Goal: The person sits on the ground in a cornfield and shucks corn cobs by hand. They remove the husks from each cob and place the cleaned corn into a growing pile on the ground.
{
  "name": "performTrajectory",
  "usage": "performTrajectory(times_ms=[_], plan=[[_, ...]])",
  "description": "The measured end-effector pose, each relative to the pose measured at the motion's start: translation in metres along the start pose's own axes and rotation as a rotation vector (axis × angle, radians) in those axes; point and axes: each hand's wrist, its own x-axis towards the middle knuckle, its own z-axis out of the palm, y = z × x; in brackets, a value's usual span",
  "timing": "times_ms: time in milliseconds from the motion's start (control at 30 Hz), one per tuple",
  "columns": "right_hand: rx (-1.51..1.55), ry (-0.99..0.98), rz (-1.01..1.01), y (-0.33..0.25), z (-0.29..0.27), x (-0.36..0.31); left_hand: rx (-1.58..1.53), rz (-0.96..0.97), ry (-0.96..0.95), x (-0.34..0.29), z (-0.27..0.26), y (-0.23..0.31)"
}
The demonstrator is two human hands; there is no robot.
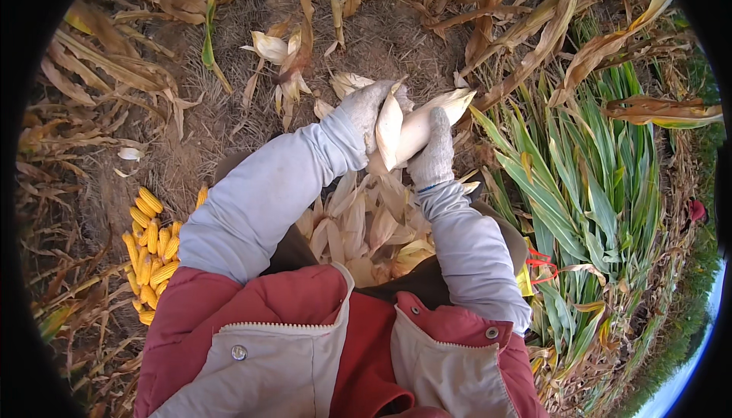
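Note:
An ear of corn (415, 130) in pale husk is held out in front of me between both gloved hands, its tip pointing to the upper right. My left hand (370, 109) is closed around its lower end and a loose flap of husk; the fingertips are partly hidden. My right hand (435, 151) wraps the ear near its tip, thumb on top. Below the ear, a heap of stripped husks (366, 220) lies between my legs.
Husked yellow cobs (156, 250) are piled on the ground at my left. Cut green stalks (587, 166) lie in a large bundle at my right, with a red strap (541, 262) near my knee. Dry stalks (526, 44) and loose husks (278, 52) are scattered on the soil ahead.

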Motion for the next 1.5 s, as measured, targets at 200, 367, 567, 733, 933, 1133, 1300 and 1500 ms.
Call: performTrajectory(times_ms=[200, 367, 567, 733, 933, 1133, 1300, 1500], plan=[[0.107, 0.128, -0.146, -0.068, 0.004, 0.003, -0.267, 0.071, -0.731, -0.045, 0.003, 0.013], [0.027, 0.111, -0.128, -0.055, -0.013, 0.024, -0.252, -0.060, -0.764, -0.051, 0.013, -0.024], [-0.009, 0.170, -0.295, -0.038, 0.010, -0.001, 0.657, -0.024, -0.129, -0.022, 0.032, 0.044], [-0.119, -0.112, -0.212, -0.032, 0.025, -0.014, 0.395, -0.230, -0.100, -0.003, 0.043, 0.018], [-0.266, -0.116, -0.099, -0.047, 0.010, -0.013, -0.296, -0.089, -0.370, -0.009, 0.023, 0.003], [-0.342, -0.249, 0.049, -0.042, 0.015, -0.029, 0.953, -0.116, -0.546, 0.004, 0.002, 0.051], [-0.564, -0.126, -0.057, -0.035, 0.030, -0.029, -0.104, -0.122, -0.088, 0.005, -0.018, 0.040], [-1.272, -0.031, -0.233, -0.023, 0.027, -0.025, 0.214, -0.121, 0.060, 0.011, -0.016, 0.038]])
